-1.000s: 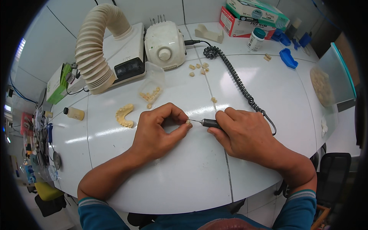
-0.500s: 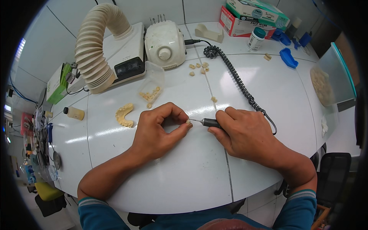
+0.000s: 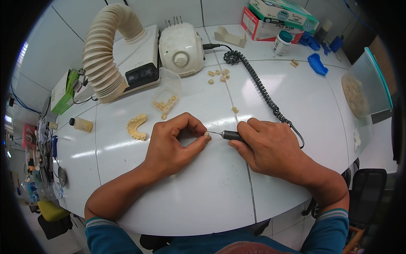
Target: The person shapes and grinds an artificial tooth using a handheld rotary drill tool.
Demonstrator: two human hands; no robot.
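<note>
Down in front of the white control box [image 3: 181, 51]: fiddly stuff

Head view: on the box's near side, the left hand [image 3: 169, 146] pinches a tiny cream piece [image 3: 206, 133]. The right hand [image 3: 272, 146] grips a dark handpiece [image 3: 232, 135], its thin bit [image 3: 216, 133] aimed at the piece; can't tell if they touch. Right of the box runs a coiled black cord [image 3: 259, 82], with loose cream chunks [image 3: 223, 78] closer in. A cream dental arch [image 3: 134, 126] sits nearer and left of it.
</note>
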